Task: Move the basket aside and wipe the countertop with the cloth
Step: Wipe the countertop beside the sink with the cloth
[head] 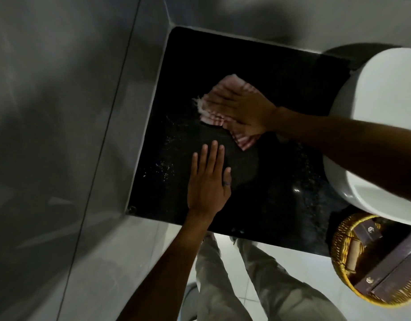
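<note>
A black speckled countertop fills the middle of the view. My right hand lies flat on a pink and white striped cloth, pressing it onto the counter's far half. My left hand rests palm down on the bare counter nearer to me, fingers straight and slightly apart, holding nothing. A round woven yellow basket stands at the counter's near right corner, holding a dark brown box and a small roll.
A white washbasin sits on the counter's right side, under my right forearm. Grey tiled walls close in the counter on the left and far sides. Pale crumbs speckle the counter's left part. Below are my legs and a light floor.
</note>
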A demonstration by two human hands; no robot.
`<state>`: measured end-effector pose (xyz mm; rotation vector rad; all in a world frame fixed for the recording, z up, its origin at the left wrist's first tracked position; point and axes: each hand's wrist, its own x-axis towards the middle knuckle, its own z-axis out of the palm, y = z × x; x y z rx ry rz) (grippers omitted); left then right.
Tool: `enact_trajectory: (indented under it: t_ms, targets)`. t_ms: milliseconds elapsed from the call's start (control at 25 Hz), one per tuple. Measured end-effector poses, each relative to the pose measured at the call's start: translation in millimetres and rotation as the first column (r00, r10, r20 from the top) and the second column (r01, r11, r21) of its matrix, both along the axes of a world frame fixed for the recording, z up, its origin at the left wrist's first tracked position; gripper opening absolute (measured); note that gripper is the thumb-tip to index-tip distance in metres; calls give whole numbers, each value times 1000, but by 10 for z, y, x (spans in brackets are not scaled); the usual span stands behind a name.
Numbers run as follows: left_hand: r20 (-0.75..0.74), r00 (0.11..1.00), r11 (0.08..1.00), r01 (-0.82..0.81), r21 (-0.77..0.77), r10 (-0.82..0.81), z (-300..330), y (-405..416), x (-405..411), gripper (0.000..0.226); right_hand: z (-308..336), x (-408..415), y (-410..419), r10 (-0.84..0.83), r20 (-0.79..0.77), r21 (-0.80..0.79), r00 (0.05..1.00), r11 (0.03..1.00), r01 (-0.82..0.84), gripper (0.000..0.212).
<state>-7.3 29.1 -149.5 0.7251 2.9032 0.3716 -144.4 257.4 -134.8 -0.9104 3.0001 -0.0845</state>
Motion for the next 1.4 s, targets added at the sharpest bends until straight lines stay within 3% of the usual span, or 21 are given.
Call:
enact_trajectory:
  t_ms: [120, 280, 440, 480, 560, 600, 640, 760, 920, 1000, 1120, 1240, 1400]
  targets:
    - [-8, 1000, 1000, -22, 13, 22, -36, -13, 30, 62, 13, 339, -14, -89, 70, 31, 994, 996, 87, 69]
    - [13, 987, 974, -161, 161, 161, 25, -8, 33, 66, -1, 437, -543, -485, 104, -12, 868, 872, 489, 72]
    - [56, 969, 916, -246, 316, 241, 180, -44, -66, 59, 164, 395, -666, -586, 194, -119, 787, 782, 612, 69]
    - [46, 965, 905, -258, 339, 258, 219, -29, -138, 57, 175, 469, -543, -653, 165, -187, 740, 716, 673, 65]
    - [25, 974, 916, -219, 337, 223, 282, 224, -402, 57, 139, 739, -175, -857, 136, -290, 497, 446, 847, 60]
    - [21, 986, 942, -162, 296, 163, 315, 440, -579, 60, 118, 890, 6, -907, 177, -283, 382, 325, 903, 62]
    - [14, 996, 971, -88, 222, 87, 336, 654, -753, 64, 78, 1041, 123, -918, 223, -229, 329, 278, 933, 64]
    - [-24, 1000, 999, -14, -34, 14, 217, 1093, -971, 72, -141, 1274, 176, -901, 197, -105, 386, 372, 922, 68]
    - [-133, 991, 999, -1, -44, -5, 125, 928, -1018, 70, -183, 1272, 192, -911, 153, -125, 383, 367, 922, 68]
    - [-115, 993, 996, -31, -78, 22, 93, 692, -1210, 71, -182, 1268, 210, -912, 147, -115, 383, 369, 922, 68]
    - [-66, 972, 959, -234, -157, 227, 60, 196, -1309, 76, -186, 1260, 167, -910, 139, -95, 389, 379, 920, 69]
    - [-41, 887, 876, -462, -140, 461, 96, -19, -1030, 81, -171, 1267, 189, -910, 136, -106, 392, 380, 919, 69]
    - [21, 762, 757, -639, -137, 647, 160, -232, -378, 81, -162, 1273, 167, -906, 129, -101, 403, 392, 915, 70]
